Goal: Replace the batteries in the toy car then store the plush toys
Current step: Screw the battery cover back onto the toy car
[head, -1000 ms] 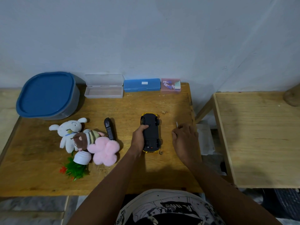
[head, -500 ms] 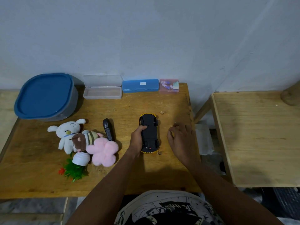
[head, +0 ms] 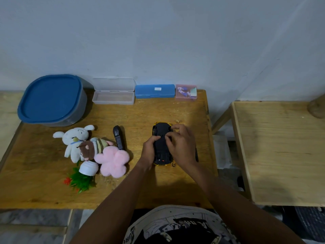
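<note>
Toy car (head: pixel 162 138), upside down on the wooden table (head: pixel 158 111): left hand (head: pixel 149 152) grips its side, right hand (head: pixel 181 147) pinches at the underside. Plush toys (head: pixel 91 148) heaped left of a black remote (head: pixel 118 139); lidded blue tub (head: pixel 51 99) and small cases (head: pixel 154 91) along the wall.

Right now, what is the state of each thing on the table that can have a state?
toy car: upside down, underside up
left hand: gripping the car's side
right hand: fingers on the car's underside
blue-lidded tub: lid on
clear case: open, lid up
blue case: closed
plush toys: heaped on the table, not stored
potted plant: tipped over
</note>
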The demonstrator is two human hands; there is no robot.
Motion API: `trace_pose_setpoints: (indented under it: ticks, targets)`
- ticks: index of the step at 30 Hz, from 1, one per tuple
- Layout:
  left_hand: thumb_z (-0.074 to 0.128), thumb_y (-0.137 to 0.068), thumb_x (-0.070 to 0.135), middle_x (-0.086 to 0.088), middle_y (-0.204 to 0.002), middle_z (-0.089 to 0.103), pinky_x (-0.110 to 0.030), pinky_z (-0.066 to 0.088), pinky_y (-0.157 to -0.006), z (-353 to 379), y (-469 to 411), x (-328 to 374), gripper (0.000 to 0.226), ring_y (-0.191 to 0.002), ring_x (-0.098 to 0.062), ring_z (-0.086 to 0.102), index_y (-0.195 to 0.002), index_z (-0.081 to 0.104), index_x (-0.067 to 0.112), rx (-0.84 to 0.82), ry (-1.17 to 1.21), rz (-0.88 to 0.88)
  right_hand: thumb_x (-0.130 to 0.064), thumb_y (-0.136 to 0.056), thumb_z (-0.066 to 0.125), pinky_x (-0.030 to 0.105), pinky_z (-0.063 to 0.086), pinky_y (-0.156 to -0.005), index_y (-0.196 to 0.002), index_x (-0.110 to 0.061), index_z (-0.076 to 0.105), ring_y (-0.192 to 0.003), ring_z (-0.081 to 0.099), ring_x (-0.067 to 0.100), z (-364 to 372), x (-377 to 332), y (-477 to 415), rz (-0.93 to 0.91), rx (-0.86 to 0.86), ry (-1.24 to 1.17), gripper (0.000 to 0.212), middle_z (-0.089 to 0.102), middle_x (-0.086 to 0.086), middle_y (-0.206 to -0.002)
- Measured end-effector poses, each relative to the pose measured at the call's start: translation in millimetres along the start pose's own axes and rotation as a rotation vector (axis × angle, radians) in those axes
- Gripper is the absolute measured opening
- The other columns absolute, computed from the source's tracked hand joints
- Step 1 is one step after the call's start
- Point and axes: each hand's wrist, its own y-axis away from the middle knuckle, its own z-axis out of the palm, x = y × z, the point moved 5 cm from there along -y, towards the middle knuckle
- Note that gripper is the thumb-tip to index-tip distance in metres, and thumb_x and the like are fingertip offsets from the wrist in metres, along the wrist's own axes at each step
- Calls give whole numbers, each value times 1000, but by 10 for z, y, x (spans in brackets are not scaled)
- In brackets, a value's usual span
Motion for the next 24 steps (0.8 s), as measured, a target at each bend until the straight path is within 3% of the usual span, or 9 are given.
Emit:
trace_pose_setpoints:
  ticks: [13, 17, 24]
  targets:
    - [50, -93, 32, -13, -88, 69, -34, 50, -64, -3, -6, 7, 36, -74, -27, 66, -107, 69, 5, -11, -20, 9, -32, -90, 63, 44, 45, -91, -96, -19, 76, -110, 54, 22, 1, -33, 24, 53, 24, 39, 20, 57, -3, -114]
    - [56, -79, 40, -16, -92, 68, -36, 50, -66, -17, -22, -11, 50, -78, -29, 66, -109, 69, 3, 0, -26, 13, -32, -90, 65, 45, 46, -90, -96, -20, 76, -109, 54, 23, 16, -33, 37, 71, 24, 53, 18, 59, -4, -116]
    - [58, -77, 42, -18, -95, 68, -39, 50, -71, -47, -49, -31, 55, -83, -33, 64, -111, 69, 1, 17, -20, 6, -33, -89, 67, 42, 45, -92, -100, -21, 76, -109, 53, 19, 1, -29, 39, 73, 20, 4, 19, 60, -6, -117]
